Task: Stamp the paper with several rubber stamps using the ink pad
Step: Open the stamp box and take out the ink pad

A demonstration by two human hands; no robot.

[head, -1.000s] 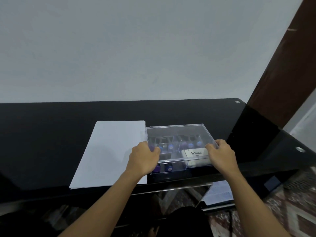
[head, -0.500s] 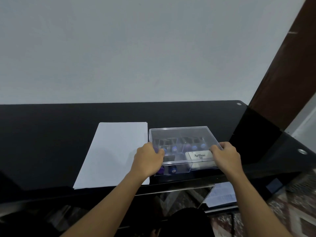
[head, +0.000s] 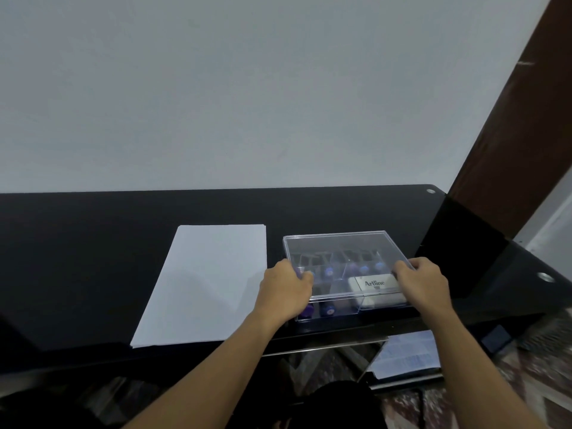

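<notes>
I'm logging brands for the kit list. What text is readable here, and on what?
"Artline": on the white ink pad case inside the clear plastic box.
Printed sheets under the glass desk: print too blurred to read.
Paper: blank.

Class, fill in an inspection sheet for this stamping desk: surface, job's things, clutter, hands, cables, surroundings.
Surface: glossy black desk top.
Job's things: white paper stack left of a clear plastic box, lid on; inside, purple-handled stamps and a white Artline ink pad.
Clutter: nothing seen.
Hands: left hand and right hand grip the lid's sides.
Cables: nothing seen.
Surroundings: pale wall; brown wooden panel at right; printed papers below the desk.
</notes>
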